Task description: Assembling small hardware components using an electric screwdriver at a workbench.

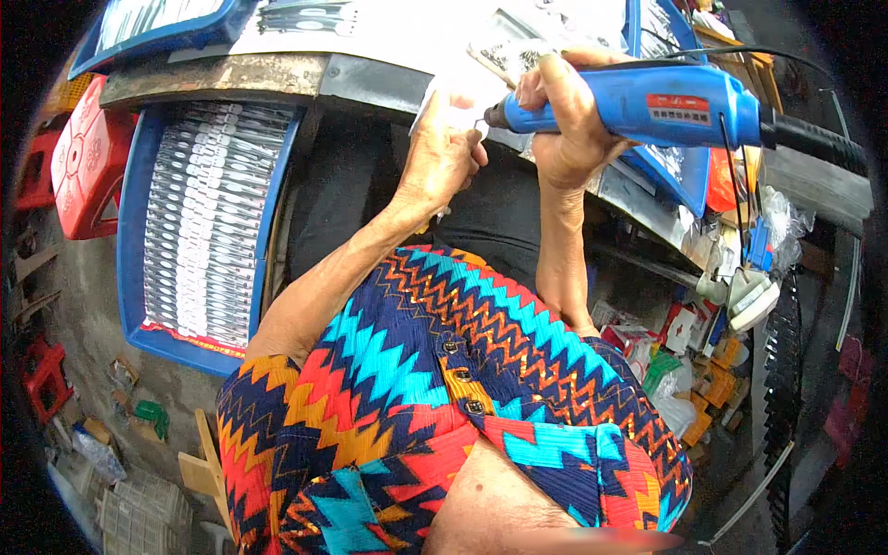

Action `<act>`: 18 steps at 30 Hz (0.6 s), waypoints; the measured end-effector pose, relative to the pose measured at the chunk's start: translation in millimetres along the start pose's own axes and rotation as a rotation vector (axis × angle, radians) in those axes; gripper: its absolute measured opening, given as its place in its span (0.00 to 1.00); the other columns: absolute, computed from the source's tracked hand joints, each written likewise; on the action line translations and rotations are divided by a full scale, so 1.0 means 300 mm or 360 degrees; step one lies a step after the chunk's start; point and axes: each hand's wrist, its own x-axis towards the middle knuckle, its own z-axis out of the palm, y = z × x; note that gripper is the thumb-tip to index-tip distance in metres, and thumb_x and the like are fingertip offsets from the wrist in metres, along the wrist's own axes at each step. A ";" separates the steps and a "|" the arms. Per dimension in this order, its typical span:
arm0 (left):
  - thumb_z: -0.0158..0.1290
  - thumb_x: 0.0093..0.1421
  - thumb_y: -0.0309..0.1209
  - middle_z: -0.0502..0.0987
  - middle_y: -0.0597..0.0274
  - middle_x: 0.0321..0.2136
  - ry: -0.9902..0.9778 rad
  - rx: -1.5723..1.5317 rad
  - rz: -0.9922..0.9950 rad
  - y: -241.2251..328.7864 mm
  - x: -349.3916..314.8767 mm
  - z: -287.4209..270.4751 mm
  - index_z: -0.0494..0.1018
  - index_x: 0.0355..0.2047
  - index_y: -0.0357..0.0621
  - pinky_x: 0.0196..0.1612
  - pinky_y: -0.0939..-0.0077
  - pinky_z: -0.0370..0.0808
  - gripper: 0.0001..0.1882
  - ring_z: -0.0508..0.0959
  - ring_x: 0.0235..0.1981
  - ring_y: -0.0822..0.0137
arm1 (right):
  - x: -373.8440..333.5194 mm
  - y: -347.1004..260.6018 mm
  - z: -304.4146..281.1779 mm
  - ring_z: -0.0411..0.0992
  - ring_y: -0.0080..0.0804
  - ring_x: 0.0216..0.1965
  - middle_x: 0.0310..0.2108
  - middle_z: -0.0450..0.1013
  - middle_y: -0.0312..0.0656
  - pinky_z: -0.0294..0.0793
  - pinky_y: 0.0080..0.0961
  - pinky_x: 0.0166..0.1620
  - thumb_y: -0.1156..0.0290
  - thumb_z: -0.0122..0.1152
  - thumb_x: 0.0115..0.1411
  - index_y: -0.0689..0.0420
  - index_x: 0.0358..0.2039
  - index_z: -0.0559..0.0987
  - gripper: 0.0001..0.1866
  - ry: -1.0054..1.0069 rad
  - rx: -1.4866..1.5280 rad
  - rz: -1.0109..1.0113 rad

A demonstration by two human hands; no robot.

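At the far left stands a red stool [91, 153], then a blue tray [132, 259] packed with rows of slim silvery pieces [203, 231]. Next, at the bench [370, 91] edge, the left hand [442, 153] bends its fingers close together; glare leaves me unable to tell what they grip. Just beside them points the narrow tip of a blue power tool [657, 106], its body wrapped tightly by the right hand's [575, 120] fingers; a black cable [814, 145] trails rightward.

Printed red label [680, 102] on blue tool [625, 96] — lettered strip [196, 340] in blue tray [181, 352]
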 end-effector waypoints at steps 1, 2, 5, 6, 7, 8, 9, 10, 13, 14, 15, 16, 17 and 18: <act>0.43 0.53 0.22 0.68 0.63 0.14 -0.0005 -0.0022 -0.0034 -0.008 0.004 0.001 0.57 0.42 0.46 0.10 0.85 0.58 0.16 0.64 0.11 0.77 | 0.009 -0.006 -0.006 0.66 0.27 0.16 0.19 0.66 0.42 0.67 0.22 0.21 0.81 0.50 0.51 0.69 0.26 0.71 0.03 0.0001 0.0003 -0.0012; 0.44 0.52 0.21 0.67 0.61 0.15 -0.0010 -0.0044 -0.0070 -0.011 0.008 0.002 0.56 0.43 0.47 0.09 0.86 0.55 0.18 0.63 0.10 0.77 | 0.026 -0.019 -0.017 0.66 0.28 0.17 0.19 0.66 0.42 0.67 0.23 0.21 0.81 0.51 0.51 0.69 0.26 0.71 0.03 -0.0020 0.0223 0.0145; 0.42 0.54 0.23 0.68 0.62 0.15 -0.0021 -0.0076 -0.0083 -0.003 -0.007 0.000 0.57 0.42 0.46 0.10 0.85 0.59 0.15 0.65 0.11 0.77 | 0.031 -0.056 -0.027 0.65 0.30 0.16 0.15 0.65 0.43 0.67 0.27 0.22 0.81 0.53 0.50 0.68 0.27 0.70 0.04 -0.0015 0.0598 0.0366; 0.40 0.55 0.23 0.69 0.62 0.15 -0.0027 -0.0102 -0.0093 0.008 0.001 -0.003 0.58 0.42 0.44 0.11 0.84 0.62 0.13 0.66 0.12 0.77 | 0.031 -0.066 -0.013 0.64 0.29 0.15 0.14 0.64 0.43 0.67 0.27 0.23 0.81 0.53 0.50 0.68 0.27 0.70 0.05 0.0023 0.0550 0.0285; 0.40 0.55 0.23 0.68 0.62 0.15 -0.0009 -0.0065 -0.0060 0.009 0.001 -0.001 0.58 0.42 0.44 0.11 0.84 0.62 0.13 0.66 0.12 0.77 | 0.023 -0.051 -0.017 0.64 0.29 0.15 0.14 0.64 0.43 0.67 0.27 0.23 0.81 0.53 0.50 0.68 0.27 0.70 0.05 0.0025 0.0553 0.0282; 0.40 0.55 0.23 0.68 0.62 0.15 -0.0008 -0.0062 -0.0057 0.007 -0.009 -0.003 0.58 0.42 0.44 0.11 0.84 0.62 0.13 0.66 0.12 0.77 | 0.007 -0.022 -0.024 0.67 0.26 0.17 0.17 0.67 0.41 0.68 0.23 0.24 0.82 0.52 0.49 0.65 0.28 0.74 0.05 0.0017 0.0555 0.0268; 0.40 0.55 0.23 0.68 0.62 0.15 -0.0012 -0.0043 -0.0068 0.006 -0.017 -0.003 0.58 0.42 0.44 0.11 0.84 0.62 0.13 0.66 0.12 0.77 | 0.010 -0.003 -0.029 0.70 0.23 0.18 0.19 0.69 0.38 0.69 0.19 0.24 0.84 0.51 0.48 0.61 0.29 0.78 0.09 0.0011 0.0550 0.0249; 0.40 0.55 0.23 0.69 0.62 0.15 -0.0015 -0.0023 -0.0079 0.008 -0.017 -0.002 0.58 0.42 0.44 0.11 0.84 0.61 0.13 0.66 0.12 0.77 | 0.017 0.010 -0.035 0.70 0.23 0.18 0.19 0.69 0.38 0.69 0.19 0.24 0.84 0.51 0.48 0.61 0.29 0.78 0.09 0.0015 0.0547 0.0241; 0.40 0.55 0.23 0.69 0.61 0.15 -0.0023 -0.0031 -0.0051 0.005 -0.002 0.002 0.58 0.42 0.44 0.11 0.85 0.62 0.13 0.66 0.12 0.77 | 0.020 0.013 -0.044 0.70 0.23 0.19 0.21 0.70 0.37 0.70 0.20 0.26 0.85 0.53 0.47 0.61 0.29 0.78 0.09 0.0010 0.0635 0.0324; 0.40 0.55 0.23 0.69 0.61 0.15 -0.0019 -0.0030 -0.0034 0.001 -0.003 0.002 0.58 0.42 0.44 0.11 0.85 0.62 0.13 0.66 0.12 0.77 | 0.018 0.001 -0.043 0.70 0.23 0.19 0.21 0.70 0.37 0.70 0.20 0.26 0.85 0.53 0.47 0.61 0.29 0.78 0.09 0.0010 0.0636 0.0331; 0.40 0.55 0.23 0.69 0.61 0.15 -0.0017 -0.0030 -0.0038 0.000 -0.003 0.001 0.58 0.42 0.44 0.11 0.85 0.62 0.13 0.66 0.12 0.77 | 0.024 -0.019 -0.039 0.67 0.27 0.18 0.18 0.66 0.39 0.68 0.24 0.26 0.82 0.53 0.48 0.64 0.30 0.73 0.07 0.0034 0.0581 0.0384; 0.40 0.55 0.23 0.69 0.61 0.16 -0.0025 -0.0039 -0.0041 0.000 -0.004 -0.002 0.58 0.42 0.44 0.11 0.85 0.62 0.13 0.66 0.12 0.77 | 0.031 -0.035 -0.037 0.63 0.30 0.16 0.15 0.63 0.41 0.66 0.29 0.26 0.79 0.54 0.49 0.67 0.31 0.69 0.08 0.0058 0.0525 0.0437; 0.40 0.55 0.23 0.69 0.61 0.16 -0.0034 -0.0049 -0.0045 -0.002 -0.004 -0.004 0.58 0.42 0.44 0.11 0.85 0.62 0.13 0.66 0.12 0.77 | 0.040 -0.042 -0.036 0.63 0.30 0.16 0.15 0.63 0.41 0.66 0.29 0.26 0.79 0.54 0.49 0.67 0.31 0.69 0.08 0.0057 0.0527 0.0442; 0.40 0.55 0.23 0.69 0.61 0.16 -0.0037 -0.0051 -0.0050 -0.005 -0.003 -0.003 0.58 0.42 0.44 0.11 0.85 0.62 0.13 0.66 0.12 0.77 | 0.049 -0.049 -0.039 0.63 0.30 0.16 0.15 0.63 0.41 0.65 0.29 0.26 0.78 0.54 0.49 0.66 0.32 0.69 0.09 0.0084 0.0771 0.0527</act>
